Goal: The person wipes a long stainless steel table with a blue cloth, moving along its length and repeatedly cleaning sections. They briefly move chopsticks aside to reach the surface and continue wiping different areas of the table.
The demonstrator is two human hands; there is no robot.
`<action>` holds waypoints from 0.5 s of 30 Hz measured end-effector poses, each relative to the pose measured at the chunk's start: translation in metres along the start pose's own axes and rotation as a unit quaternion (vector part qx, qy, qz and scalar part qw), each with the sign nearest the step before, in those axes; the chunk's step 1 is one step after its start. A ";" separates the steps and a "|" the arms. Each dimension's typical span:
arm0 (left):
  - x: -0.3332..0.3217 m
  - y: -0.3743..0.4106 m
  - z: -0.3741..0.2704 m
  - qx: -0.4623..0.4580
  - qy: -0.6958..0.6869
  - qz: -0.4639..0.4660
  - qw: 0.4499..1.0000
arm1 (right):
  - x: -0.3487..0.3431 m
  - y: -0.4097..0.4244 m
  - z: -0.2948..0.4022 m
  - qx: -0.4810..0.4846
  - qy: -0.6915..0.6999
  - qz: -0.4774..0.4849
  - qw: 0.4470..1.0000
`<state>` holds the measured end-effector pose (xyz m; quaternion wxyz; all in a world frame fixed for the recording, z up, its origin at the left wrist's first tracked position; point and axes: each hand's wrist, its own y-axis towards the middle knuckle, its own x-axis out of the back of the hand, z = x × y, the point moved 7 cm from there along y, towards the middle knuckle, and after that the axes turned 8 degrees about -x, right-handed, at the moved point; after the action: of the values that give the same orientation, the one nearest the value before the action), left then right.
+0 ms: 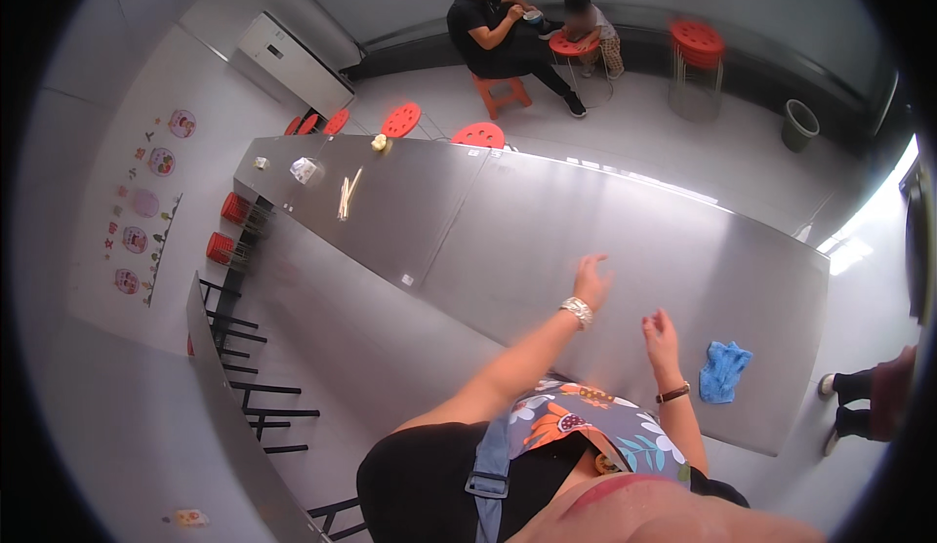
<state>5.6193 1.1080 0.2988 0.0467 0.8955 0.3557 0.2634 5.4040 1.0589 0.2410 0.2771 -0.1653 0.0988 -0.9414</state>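
Over the long metal table (527,221) my left hand (591,283) reaches forward with its fingers apart and nothing in it; a silver bracelet circles that wrist. My right hand (660,338) is raised near the table's close edge, holding nothing, its fingers partly spread. A blue cloth (725,372) lies crumpled on the table to the right of my right hand, apart from it. Farther left on the tabletop are several pale sticks (348,195), a white crumpled bag (304,170) and a small yellowish lump (379,143).
Red stools (478,135) line the table's far side. Beyond them a seated person (487,31) holds a bowl, and a small person (596,31) leans on a stool. Stacked stools (697,45) and a bin (799,126) stand behind. Another person's legs (853,404) show at right.
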 end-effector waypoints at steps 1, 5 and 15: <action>-0.006 0.004 -0.015 -0.001 -0.050 -0.015 0.999 | -0.036 -0.014 0.031 -0.047 0.161 0.104 0.980; -0.011 0.014 -0.058 -0.012 -0.147 -0.033 0.989 | -0.100 -0.054 0.126 -0.089 0.517 0.313 0.792; -0.006 0.018 -0.067 0.254 -0.574 -0.078 0.775 | -0.126 -0.097 0.147 -0.139 0.464 0.388 0.784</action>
<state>5.5932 1.0837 0.3588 0.0335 0.8291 0.3856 -0.4035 5.5100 1.1953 0.3715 0.5139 0.3071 0.4009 -0.6935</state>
